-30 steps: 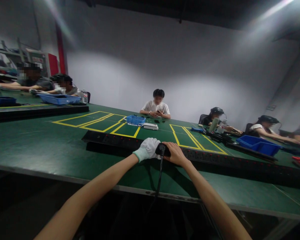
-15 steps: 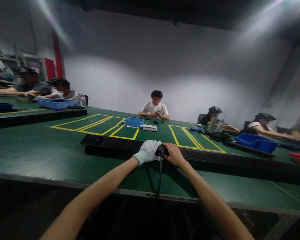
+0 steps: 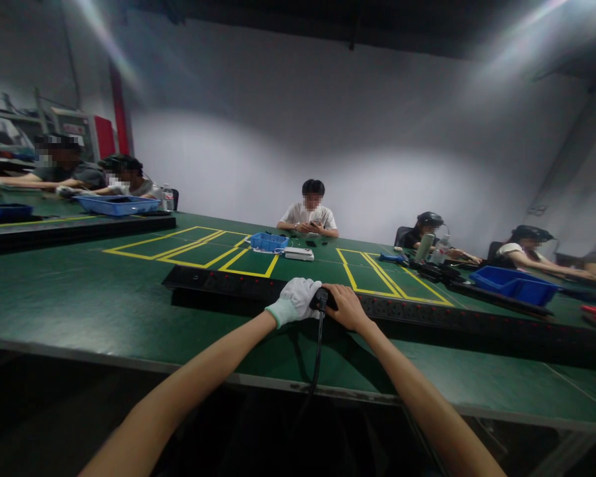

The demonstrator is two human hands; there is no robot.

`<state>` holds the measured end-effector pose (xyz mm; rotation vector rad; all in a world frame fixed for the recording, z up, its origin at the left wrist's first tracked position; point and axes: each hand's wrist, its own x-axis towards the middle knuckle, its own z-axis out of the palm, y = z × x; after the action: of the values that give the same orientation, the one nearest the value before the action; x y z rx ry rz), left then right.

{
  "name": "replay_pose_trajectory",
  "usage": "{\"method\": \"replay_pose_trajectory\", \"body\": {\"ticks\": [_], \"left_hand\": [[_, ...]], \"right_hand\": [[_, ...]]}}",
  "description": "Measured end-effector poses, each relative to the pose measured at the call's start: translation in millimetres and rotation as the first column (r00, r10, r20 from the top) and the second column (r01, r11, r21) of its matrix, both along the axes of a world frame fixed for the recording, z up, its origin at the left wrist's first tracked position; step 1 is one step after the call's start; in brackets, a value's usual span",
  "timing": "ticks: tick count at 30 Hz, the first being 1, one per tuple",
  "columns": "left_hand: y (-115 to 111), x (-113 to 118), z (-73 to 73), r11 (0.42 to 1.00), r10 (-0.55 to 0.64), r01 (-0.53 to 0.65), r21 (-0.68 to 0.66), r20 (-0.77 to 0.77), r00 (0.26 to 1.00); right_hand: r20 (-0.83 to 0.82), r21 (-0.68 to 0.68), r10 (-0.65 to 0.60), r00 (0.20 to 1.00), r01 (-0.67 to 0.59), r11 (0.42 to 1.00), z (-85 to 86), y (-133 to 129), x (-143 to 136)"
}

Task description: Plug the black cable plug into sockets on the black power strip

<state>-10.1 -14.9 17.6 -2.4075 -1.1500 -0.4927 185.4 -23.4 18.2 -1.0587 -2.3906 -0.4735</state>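
Observation:
A black plug (image 3: pixel 320 299) with a thick cable hanging toward me sits at the long black power strip (image 3: pixel 417 317). My left hand (image 3: pixel 298 300), in a white glove with a pale green cuff, is closed round the plug's left side. On its right side my bare right hand (image 3: pixel 345 306) has its fingers wrapped over the plug. Both hands rest at the strip, close together. The cable (image 3: pixel 318 351) drops over the front edge of the green table (image 3: pixel 104 311). The plug's far side is hidden by my fingers.
Beyond the strip, yellow tape outlines mark the table, with a small blue basket (image 3: pixel 269 241) and a white device (image 3: pixel 298 254). A blue bin (image 3: pixel 514 285) stands right, a blue tray (image 3: pixel 116 205) left. A person (image 3: pixel 308 215) sits opposite; others work at both sides.
The whole view has shifted slightly, so the surroundings appear a little further right. Both hands keep their hold on the plug.

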Motion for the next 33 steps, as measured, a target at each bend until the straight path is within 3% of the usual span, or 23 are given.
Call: {"method": "replay_pose_trajectory", "body": {"ticks": [10,16,25,33], "left_hand": [[8,1,2.8,1.000,0.018,-0.018,-0.011,-0.031,0.999],[5,4,3.2,0.999,0.036,-0.037,-0.024,-0.038,0.999],[4,-6,17.8,0.996,0.052,-0.056,-0.071,-0.055,0.997],[-3,-8,13.9,0.995,0.066,-0.070,-0.066,-0.062,0.996]], "right_hand": [[0.044,0.109,0.063,0.997,-0.068,0.992,12.7,-8,-8],[0.053,0.120,0.057,0.997,-0.063,0.991,7.7,-4,-17],[0.032,0.136,0.001,0.999,-0.005,0.991,8.8,2,-20],[0.056,0.137,0.007,0.998,-0.015,0.990,9.1,-4,-21]]}}
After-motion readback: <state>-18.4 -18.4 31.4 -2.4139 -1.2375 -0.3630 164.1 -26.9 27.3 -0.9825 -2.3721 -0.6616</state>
